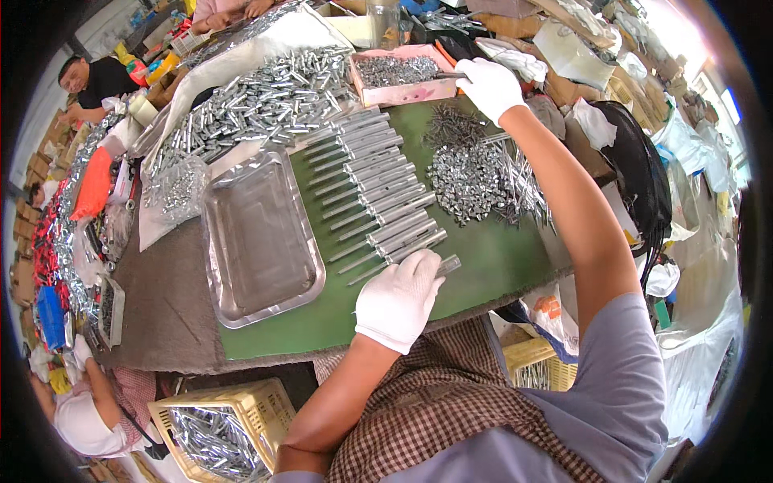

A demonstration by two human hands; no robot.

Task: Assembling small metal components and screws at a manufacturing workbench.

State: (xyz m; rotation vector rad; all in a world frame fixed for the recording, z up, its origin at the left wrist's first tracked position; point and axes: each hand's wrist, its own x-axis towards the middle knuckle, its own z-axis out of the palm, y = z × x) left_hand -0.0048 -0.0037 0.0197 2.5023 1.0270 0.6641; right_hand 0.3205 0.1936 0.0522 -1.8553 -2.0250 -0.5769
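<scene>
1. Head view: the left hand (400,298) in a white glove pinches a metal bolt (445,266) at the near end of a row of bolts (366,189) on the green mat (483,266).
2. The right hand (488,85) reaches far to the pink box (394,76) of small parts, fingers curled; what it grips is hidden.
3. A shiny tray (258,233) lies left of the row.

Open green table (491,266) is left near the front edge; passage beyond is blocked by rowed steel anchor bolts (366,181) and heaped small metal fittings (467,181).
</scene>
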